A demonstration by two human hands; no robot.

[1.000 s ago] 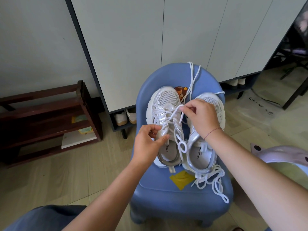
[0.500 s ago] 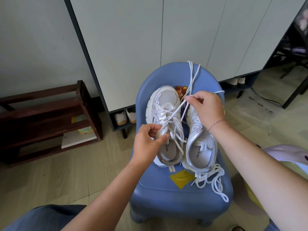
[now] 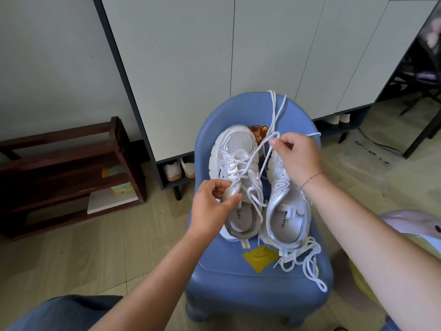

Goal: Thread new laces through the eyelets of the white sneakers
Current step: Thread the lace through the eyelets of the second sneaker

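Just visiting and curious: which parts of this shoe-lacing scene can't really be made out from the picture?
- Head view: right hand hides the toe and front eyelets of the right-side sneaker.
- Left hand covers the outer rear side of the left-side sneaker.
- Bear sticker: partly behind sneaker and lace.
- Pale object: cut off by the right edge.

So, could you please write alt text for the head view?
The right hand pinches a white lace running up from the left-side sneaker, which the left hand grips. The other sneaker sits beside it on a blue chair.
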